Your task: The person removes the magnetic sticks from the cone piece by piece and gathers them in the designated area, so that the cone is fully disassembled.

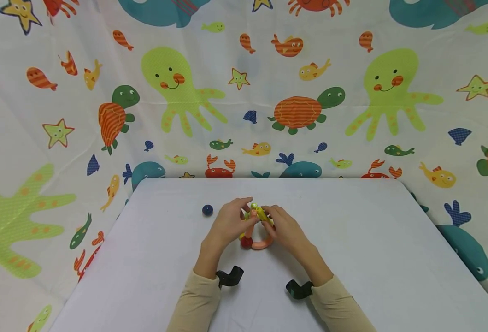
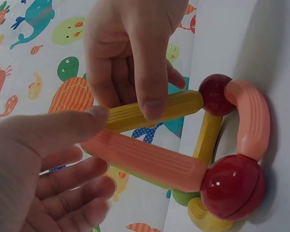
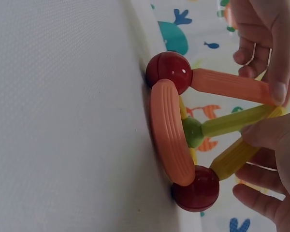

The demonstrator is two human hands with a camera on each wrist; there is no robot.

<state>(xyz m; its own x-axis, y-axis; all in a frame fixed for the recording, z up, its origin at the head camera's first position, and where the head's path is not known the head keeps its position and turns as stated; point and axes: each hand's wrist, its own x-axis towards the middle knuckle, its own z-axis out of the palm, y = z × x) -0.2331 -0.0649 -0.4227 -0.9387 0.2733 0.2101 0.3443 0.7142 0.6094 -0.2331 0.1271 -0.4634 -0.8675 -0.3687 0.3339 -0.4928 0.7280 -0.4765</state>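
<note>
Both hands are at a frame of ridged toy rods and balls standing on the table. My left hand pinches the top end of a straight orange rod, which slopes up from a red ball. With thumb and fingers, my right hand grips a yellow rod rising from a second red ball. A light green rod leans up from a green ball toward the same top. At the base, a curved orange rod joins the red balls. Fingers partly hide where the tops meet.
A dark blue ball lies on the white table, left of and beyond the left hand. A sea-animal printed cloth hangs behind the table's far edge. Black wrist cameras stick out inward from both wrists.
</note>
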